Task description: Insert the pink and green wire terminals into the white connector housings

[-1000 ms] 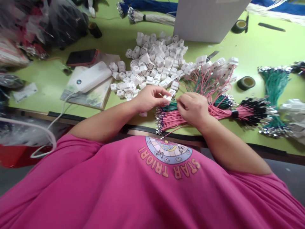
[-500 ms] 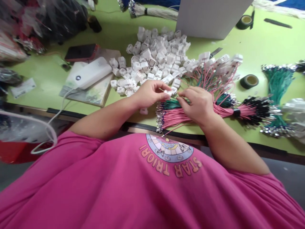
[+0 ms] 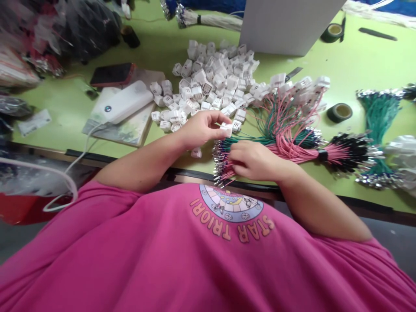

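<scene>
Between the thumb and index finger of my left hand [image 3: 206, 128] is a small white plastic connector housing [image 3: 226, 129]. A green wire seems to run from it to the right. My right hand [image 3: 255, 160] lies over the bundle of pink wires [image 3: 302, 155], its fingers curled and closed on a pink wire near the metal-tipped ends [image 3: 219, 167]. Just how many strands it pinches is hidden under the fingers. Green wires [image 3: 260, 139] lie alongside, behind the right hand. A large heap of white connector housings [image 3: 211, 82] spreads out beyond both hands.
Connectors with pink and green wires [image 3: 303, 86] lie at the back right, by a tape roll [image 3: 339, 112]. Another green bundle [image 3: 377, 125] is farther right. A white power bank [image 3: 128, 102] and phone [image 3: 112, 74] rest at left. A grey box [image 3: 289, 26] stands behind.
My right hand has moved from beside the connector down and left onto the pink wires near their tips. My left hand still holds the connector in nearly the same place.
</scene>
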`<move>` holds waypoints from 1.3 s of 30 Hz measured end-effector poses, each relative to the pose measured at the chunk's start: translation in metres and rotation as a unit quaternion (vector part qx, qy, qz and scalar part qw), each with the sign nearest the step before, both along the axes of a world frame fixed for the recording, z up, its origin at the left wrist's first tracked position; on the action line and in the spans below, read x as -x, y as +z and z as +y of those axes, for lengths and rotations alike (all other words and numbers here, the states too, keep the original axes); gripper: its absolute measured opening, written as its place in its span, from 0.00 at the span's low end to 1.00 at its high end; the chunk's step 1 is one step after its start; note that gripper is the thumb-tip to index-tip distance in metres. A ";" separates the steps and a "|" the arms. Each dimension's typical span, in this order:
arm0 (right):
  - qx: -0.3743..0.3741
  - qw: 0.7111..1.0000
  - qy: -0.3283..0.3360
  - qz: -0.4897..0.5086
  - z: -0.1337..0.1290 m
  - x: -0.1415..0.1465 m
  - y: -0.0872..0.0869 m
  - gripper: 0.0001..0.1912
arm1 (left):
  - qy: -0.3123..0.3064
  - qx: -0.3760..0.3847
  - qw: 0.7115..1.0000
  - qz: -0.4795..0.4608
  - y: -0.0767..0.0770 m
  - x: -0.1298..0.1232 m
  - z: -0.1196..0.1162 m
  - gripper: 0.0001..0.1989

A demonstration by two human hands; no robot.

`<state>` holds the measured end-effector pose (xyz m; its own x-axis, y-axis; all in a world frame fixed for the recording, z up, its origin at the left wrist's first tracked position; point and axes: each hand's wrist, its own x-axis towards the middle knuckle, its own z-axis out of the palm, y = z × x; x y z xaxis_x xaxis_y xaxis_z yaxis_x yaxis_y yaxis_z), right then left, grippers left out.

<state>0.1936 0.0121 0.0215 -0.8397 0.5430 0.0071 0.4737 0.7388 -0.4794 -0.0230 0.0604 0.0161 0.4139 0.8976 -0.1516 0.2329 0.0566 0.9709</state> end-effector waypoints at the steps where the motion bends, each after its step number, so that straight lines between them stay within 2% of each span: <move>1: 0.018 0.999 -0.022 0.026 0.002 -0.002 0.001 0.05 | -0.002 0.012 1.000 -0.012 0.001 0.000 0.000 0.15; 4: 0.083 0.986 -0.104 0.103 0.007 -0.006 0.003 0.02 | -0.007 0.047 0.997 -0.059 0.003 -0.002 -0.001 0.16; 7: 0.158 0.957 -0.163 0.183 0.010 -0.008 0.002 0.03 | -0.002 0.080 0.993 -0.089 0.002 -0.003 -0.001 0.17; 13: 0.334 0.863 -0.234 0.298 0.014 -0.009 0.004 0.08 | -0.009 0.152 0.973 -0.173 -0.001 -0.005 -0.002 0.19; 16: 0.371 0.846 -0.245 0.293 0.016 -0.009 0.007 0.08 | 0.002 0.173 0.966 -0.194 -0.002 -0.005 -0.001 0.21; 19: 0.363 0.850 -0.267 0.274 0.015 -0.009 0.010 0.05 | 0.002 0.183 0.963 -0.199 -0.002 -0.005 -0.002 0.22; 24: 0.287 0.857 -0.327 0.275 0.014 -0.006 0.008 0.05 | 0.006 0.192 0.959 -0.206 -0.003 -0.007 -0.003 0.22; 30: 0.261 0.885 -0.301 0.242 0.015 -0.007 0.004 0.12 | 0.005 0.196 0.959 -0.204 -0.007 -0.007 -0.001 0.24; 34: 0.198 0.878 -0.340 0.273 0.014 -0.005 0.001 0.09 | 0.016 0.184 0.969 -0.166 -0.007 -0.008 -0.003 0.24; 39: 0.147 0.899 -0.335 0.242 0.013 -0.001 -0.003 0.08 | 0.022 0.168 0.977 -0.128 -0.001 -0.011 -0.007 0.20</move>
